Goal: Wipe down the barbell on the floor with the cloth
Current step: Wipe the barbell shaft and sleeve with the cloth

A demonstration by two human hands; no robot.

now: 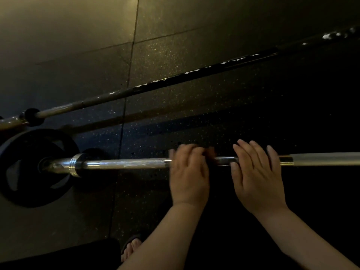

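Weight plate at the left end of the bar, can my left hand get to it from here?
Probably yes. Your left hand is on the barbell, and only bare shaft and the collar lie between it and the weight plate; nothing blocks that stretch.

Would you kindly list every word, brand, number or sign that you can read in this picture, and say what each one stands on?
None can be read.
The weight plate is too dark to show any marking.
The barbell shows only glare on its shaft and collar.
The second bar behind it has white patches, not letters.
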